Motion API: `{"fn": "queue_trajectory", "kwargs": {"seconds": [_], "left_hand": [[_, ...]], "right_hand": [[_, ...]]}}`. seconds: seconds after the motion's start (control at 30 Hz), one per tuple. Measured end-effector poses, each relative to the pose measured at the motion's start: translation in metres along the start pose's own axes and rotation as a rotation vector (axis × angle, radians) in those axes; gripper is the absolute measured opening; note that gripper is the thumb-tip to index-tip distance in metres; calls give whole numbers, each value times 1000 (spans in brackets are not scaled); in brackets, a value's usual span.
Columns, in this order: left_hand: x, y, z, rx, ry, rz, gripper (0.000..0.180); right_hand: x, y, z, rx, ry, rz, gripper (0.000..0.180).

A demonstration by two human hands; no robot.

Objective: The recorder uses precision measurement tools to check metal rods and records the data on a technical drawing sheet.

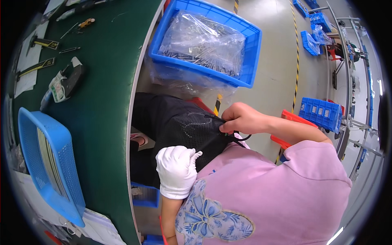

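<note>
Bag of black mesh lies across your lap, between the green table and your pink shirt. Support its body from below while you work at the mouth end, since such limp mesh would likely slump or twist if held at one point only. Your bare right hand is closed in a pinch on the bag's upper end, thumb against forefinger, a good grip for thin cloth. Your gloved left hand rests against the bag's near side with its fingers curled, but its back faces the camera, so I cannot tell how tightly it is closed or whether it holds any mesh. Guide the black cord, looping out beside your right hand, clear of your fingers so it does not snag. Around you, the table's edge limits your left elbow, and a blue crate of metal parts under clear plastic blocks reaching forward. A light blue basket and smaller black-and-yellow tools sit on the table, well apart from the bag.
</note>
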State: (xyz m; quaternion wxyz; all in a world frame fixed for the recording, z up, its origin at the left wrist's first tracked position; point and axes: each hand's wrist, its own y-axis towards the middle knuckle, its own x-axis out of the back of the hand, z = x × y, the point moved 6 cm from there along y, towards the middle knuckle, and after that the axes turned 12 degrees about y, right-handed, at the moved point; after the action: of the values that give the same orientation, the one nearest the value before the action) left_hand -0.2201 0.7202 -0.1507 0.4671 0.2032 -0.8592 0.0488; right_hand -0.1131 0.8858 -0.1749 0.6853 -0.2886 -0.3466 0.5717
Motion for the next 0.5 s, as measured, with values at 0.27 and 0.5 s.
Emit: {"fn": "queue_trajectory", "kwargs": {"seconds": [0.27,0.5], "left_hand": [[3,-8,4,-30,27,-19,18],[-9,-8,25,117,111,-40,13]], "right_hand": [[-2,-16,-25,90,63,-190,28],[-1,-11,-19,74,103,-168,31]]}}
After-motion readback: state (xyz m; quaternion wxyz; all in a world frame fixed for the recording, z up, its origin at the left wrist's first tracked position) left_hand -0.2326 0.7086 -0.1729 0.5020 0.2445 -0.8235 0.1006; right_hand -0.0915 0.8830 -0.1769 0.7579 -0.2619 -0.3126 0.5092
